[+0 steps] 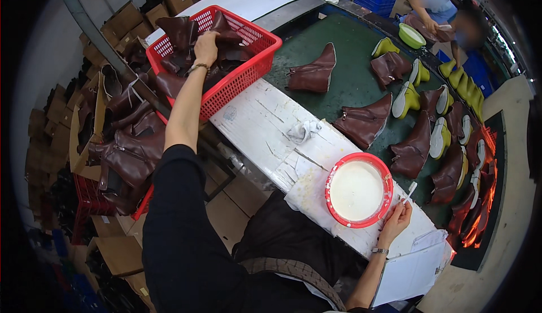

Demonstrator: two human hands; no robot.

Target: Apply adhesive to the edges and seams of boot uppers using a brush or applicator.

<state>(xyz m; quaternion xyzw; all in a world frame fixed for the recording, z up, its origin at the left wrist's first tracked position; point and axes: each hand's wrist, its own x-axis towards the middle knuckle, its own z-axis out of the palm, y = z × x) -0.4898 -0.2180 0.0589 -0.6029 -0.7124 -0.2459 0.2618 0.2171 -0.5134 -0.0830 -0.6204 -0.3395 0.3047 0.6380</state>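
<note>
My left hand (206,50) reaches into a red plastic basket (237,81) at the upper left, its fingers closed on a brown leather boot upper (224,29). More boot uppers (180,33) lie around it in the basket. At the lower right, my right hand (397,221) holds a small white brush (410,190) like a toothbrush, head pointing up and away. Just left of that hand, a red-rimmed bowl (358,158) contains white liquid (355,191). It stands on a worn white board (271,121).
On the green conveyor belt (299,107) lie brown boot uppers (367,122) and yellow-green shoe lasts (406,99). An orange-glowing opening (480,222) is at the right. A co-worker (432,11) handles an upper beyond the belt. Boots (132,155) and cartons (121,254) crowd the left. A rag (303,132) lies on the board.
</note>
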